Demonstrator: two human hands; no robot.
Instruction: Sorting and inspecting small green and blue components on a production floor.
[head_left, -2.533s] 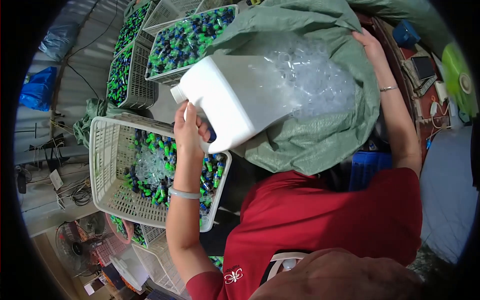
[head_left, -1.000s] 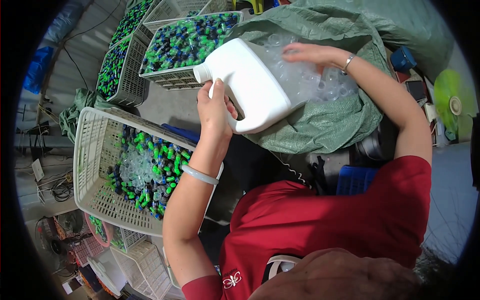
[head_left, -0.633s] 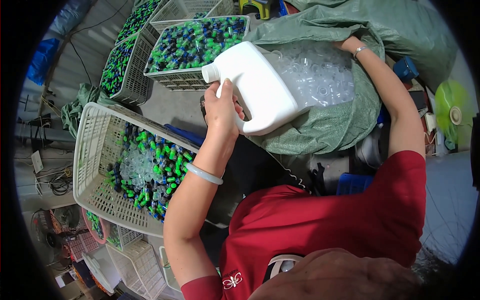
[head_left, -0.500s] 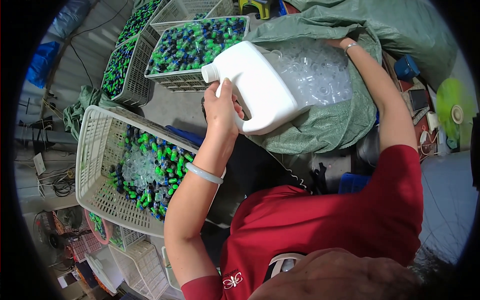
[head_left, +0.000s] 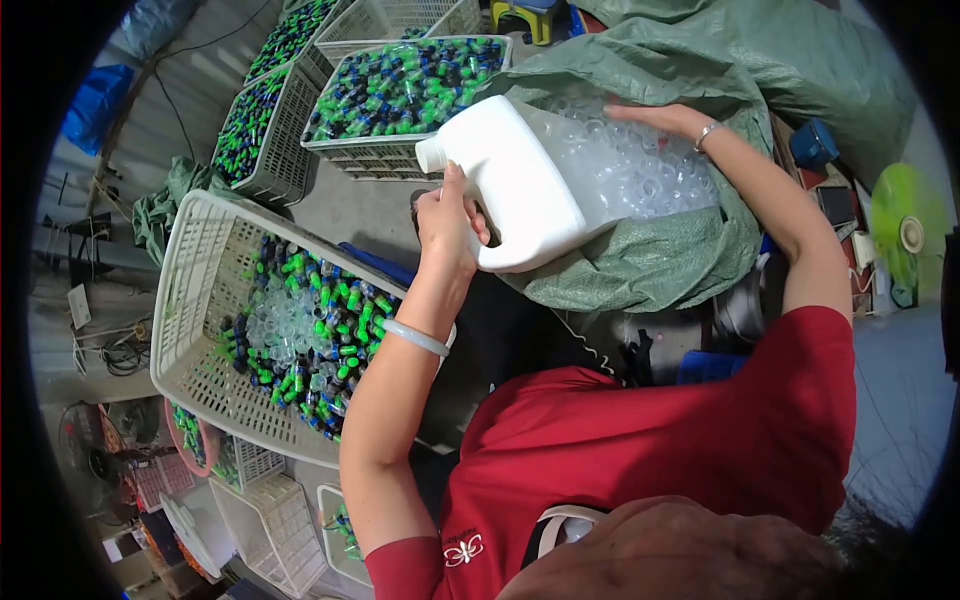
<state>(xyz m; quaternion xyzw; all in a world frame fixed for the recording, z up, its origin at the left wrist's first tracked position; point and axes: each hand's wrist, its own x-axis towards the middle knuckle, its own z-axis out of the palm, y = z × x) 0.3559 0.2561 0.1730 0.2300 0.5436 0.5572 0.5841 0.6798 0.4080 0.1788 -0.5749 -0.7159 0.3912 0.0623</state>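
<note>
My left hand is closed around the handle of a white plastic jug, its neck pointing up-left. The jug's far end leans into a green woven sack; whether that end is cut away I cannot tell. Inside the sack lies a heap of small clear plastic cup-like pieces. Over the far side of this heap my right hand reaches in, fingers stretched out towards the jug and partly hidden among the pieces. Left of my left arm, a tilted white crate holds green-and-dark small pieces with clear ones on top.
More white crates filled with green and blue pieces stand at the back left. A green fan is at the far right. Behind the sack lies another large green sack. A blue-and-yellow stool stands at the back.
My right hand has moved left from the sack's far rim onto the clear pieces, its fingers now showing. The jug stays in my left hand, shifted only slightly within the view.
</note>
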